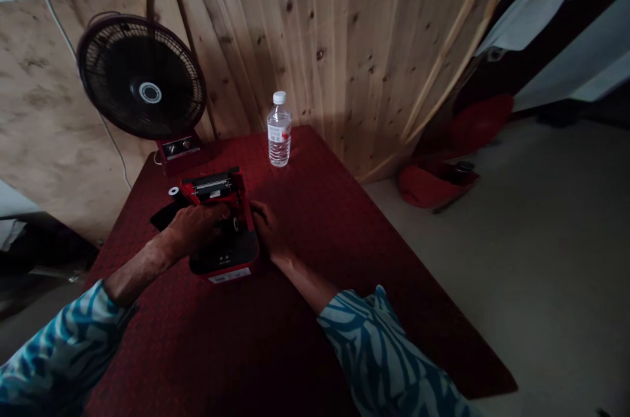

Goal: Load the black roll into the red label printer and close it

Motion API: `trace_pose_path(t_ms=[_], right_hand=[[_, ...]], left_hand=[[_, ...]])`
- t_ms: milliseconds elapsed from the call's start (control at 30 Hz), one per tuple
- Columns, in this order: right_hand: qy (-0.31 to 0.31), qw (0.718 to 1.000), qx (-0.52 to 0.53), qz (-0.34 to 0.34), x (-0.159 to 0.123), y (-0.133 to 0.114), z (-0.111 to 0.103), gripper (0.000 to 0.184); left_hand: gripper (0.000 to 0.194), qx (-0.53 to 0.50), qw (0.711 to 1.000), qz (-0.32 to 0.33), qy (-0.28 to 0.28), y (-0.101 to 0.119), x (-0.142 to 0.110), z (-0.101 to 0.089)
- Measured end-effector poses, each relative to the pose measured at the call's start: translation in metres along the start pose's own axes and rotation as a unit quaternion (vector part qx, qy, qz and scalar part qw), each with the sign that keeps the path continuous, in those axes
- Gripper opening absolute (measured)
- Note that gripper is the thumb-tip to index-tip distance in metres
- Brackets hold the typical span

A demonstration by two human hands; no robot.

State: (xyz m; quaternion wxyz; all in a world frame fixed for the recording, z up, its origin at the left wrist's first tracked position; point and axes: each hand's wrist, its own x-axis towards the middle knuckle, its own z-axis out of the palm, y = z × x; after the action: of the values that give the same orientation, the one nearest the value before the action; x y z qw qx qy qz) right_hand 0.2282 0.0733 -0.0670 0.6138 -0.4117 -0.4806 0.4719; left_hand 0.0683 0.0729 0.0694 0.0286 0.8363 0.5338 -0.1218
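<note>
both hands (195,228) touch the red machine (225,259), left fingers seemingly curled inside it.

I can't read any text from here. I see only blurred print on the white paper label (276,134) of the clear plastic bottle (279,153), the pale rectangular sticker (230,275) on the red-and-black boxy device (224,262), and the round silvery badge (150,92) of the dark round fan (170,65).
</note>
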Motion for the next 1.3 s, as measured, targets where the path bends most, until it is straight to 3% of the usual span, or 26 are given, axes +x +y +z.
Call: trace_pose_path(t_ms=[200,333,433,567,633,733,867,933,1067,1300], right_hand=[[-0.007,1.0,-0.008,-0.01,0.001,0.006,-0.001,0.03],[-0.009,1.0,-0.004,-0.016,0.001,0.007,-0.002,0.03],[-0.014,1.0,-0.006,-0.014,0.001,0.006,-0.003,0.029],[-0.002,1.0,-0.011,-0.009,0.001,0.007,-0.003,0.029],[0.0,1.0,-0.008,-0.004,0.002,0.009,-0.003,0.03],[-0.001,1.0,-0.003,0.001,0.002,0.012,-0.004,0.03],[0.005,1.0,-0.007,-0.009,0.003,0.013,-0.004,0.029],[0.005,1.0,-0.009,-0.011,0.003,0.013,-0.004,0.029],[0.006,1.0,-0.014,-0.014,0.003,0.013,-0.004,0.03],[0.005,1.0,0.0,-0.008,0.003,0.01,-0.003,0.032]], left_hand=[[0.029,0.007,1.0,0.008,-0.028,0.012,0.018,0.001],[0.026,-0.037,0.998,0.045,-0.024,0.003,0.02,0.001],[0.028,-0.103,0.992,0.07,0.007,-0.008,0.001,-0.001],[0.036,-0.259,0.96,0.079,0.066,-0.015,-0.036,0.003],[0.036,-0.277,0.952,0.096,0.092,-0.014,-0.047,0.009],[0.032,-0.275,0.946,0.113,0.127,-0.013,-0.048,0.023],[0.03,-0.308,0.935,0.084,0.154,-0.017,-0.037,0.036],[0.03,-0.301,0.93,0.088,0.195,-0.015,-0.036,0.037],[0.023,-0.185,0.922,0.165,0.297,0.001,-0.053,0.036],[0.021,-0.081,0.92,0.161,0.347,0.02,-0.086,0.058]])
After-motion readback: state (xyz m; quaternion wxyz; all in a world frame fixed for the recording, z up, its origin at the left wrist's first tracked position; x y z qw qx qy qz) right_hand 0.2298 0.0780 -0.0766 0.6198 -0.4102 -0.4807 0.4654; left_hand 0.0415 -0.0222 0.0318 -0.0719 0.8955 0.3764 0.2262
